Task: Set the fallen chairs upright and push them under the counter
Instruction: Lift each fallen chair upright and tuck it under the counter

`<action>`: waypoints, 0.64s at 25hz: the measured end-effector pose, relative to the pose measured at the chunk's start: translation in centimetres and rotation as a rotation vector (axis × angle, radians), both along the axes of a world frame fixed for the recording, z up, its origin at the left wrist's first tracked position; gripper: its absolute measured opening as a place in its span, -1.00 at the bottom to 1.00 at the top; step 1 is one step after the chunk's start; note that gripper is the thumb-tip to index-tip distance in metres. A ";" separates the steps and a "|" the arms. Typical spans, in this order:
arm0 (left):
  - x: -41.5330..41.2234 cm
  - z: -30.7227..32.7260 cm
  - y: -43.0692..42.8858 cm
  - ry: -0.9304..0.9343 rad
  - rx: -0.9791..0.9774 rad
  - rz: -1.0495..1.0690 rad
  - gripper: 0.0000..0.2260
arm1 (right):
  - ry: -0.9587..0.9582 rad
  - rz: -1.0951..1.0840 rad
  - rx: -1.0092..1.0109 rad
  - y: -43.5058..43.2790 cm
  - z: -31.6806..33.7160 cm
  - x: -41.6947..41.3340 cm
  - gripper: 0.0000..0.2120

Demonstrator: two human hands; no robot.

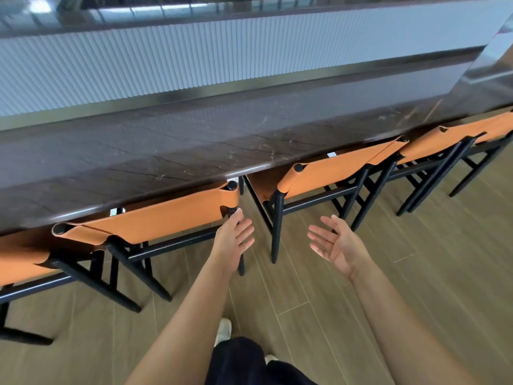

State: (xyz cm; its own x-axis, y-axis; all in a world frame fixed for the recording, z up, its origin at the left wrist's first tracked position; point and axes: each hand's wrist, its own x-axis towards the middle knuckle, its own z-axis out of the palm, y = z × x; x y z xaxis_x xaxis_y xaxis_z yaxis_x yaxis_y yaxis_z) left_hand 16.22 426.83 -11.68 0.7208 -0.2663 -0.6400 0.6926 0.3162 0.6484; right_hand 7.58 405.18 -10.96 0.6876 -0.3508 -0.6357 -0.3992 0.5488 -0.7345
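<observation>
Two grips released: left grip (234,240) at chair (166,220) post, right grip (336,245) palm-up, holding nothing.

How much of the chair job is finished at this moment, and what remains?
Done: every chair in view stands upright with its orange back at the counter edge; none lies fallen. In hand: the left hand has straight fingers at the back post of the nearest chair, seemingly a final nudge; the right hand is open and holds nothing. Left: nothing visible here.
</observation>
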 end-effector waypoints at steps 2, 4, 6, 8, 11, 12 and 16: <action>-0.1 0.5 -2.2 -0.011 0.014 -0.040 -0.56 | -0.008 -0.015 0.004 -1.8 0.2 -0.9 -0.64; 0.1 0.8 -4.3 -0.043 0.035 -0.073 -0.55 | -0.012 -0.039 0.008 -3.5 0.4 -1.2 -0.64; 0.6 0.9 -6.6 -0.043 0.026 -0.102 -0.54 | -0.015 -0.068 0.011 -5.1 0.5 -1.1 -0.64; 1.5 0.6 -8.7 -0.032 0.014 -0.123 -0.52 | -0.012 -0.090 0.014 -6.5 0.5 -0.8 -0.64; 3.6 -0.1 -12.5 -0.011 -0.009 -0.165 -0.49 | -0.005 -0.105 0.001 -9.3 0.3 0.4 -0.63; 4.4 -0.1 -13.9 -0.001 -0.013 -0.178 -0.49 | 0.004 -0.112 -0.005 -10.4 0.3 1.2 -0.62; 7.9 0.0 -18.5 0.055 -0.010 -0.169 -0.51 | 0.052 -0.122 -0.021 -14.3 0.4 5.0 -0.60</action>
